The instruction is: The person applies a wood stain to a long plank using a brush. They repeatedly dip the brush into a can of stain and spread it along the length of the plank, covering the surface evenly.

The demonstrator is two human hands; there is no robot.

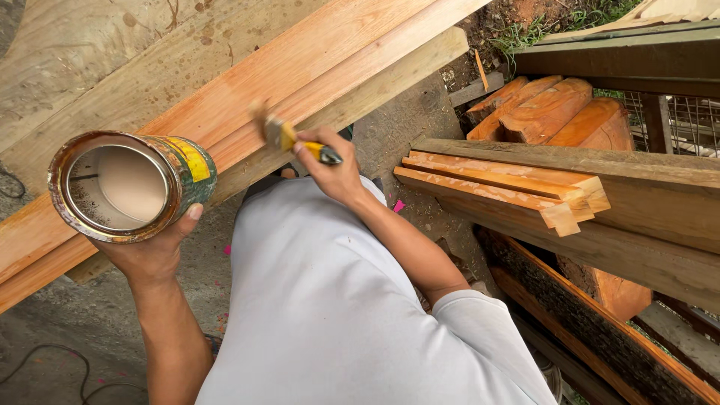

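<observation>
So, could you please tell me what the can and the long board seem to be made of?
The can looks like metal: rusty rim, painted green and yellow side, pale liquid inside. The long board looks like solid wood: visible grain, warm orange tone, possibly freshly coated, though that is uncertain.

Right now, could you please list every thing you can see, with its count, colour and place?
tin can: one, rusty rim, green and yellow label, pale liquid inside, at left
paintbrush: one, yellow handle, centre, bristles against the plank
long plank: one, orange-brown, running diagonally across the top
stacked wood pieces: several, orange, at right
cable: one, black, on the ground, bottom left
left hand: holds the can
right hand: grips the brush
</observation>
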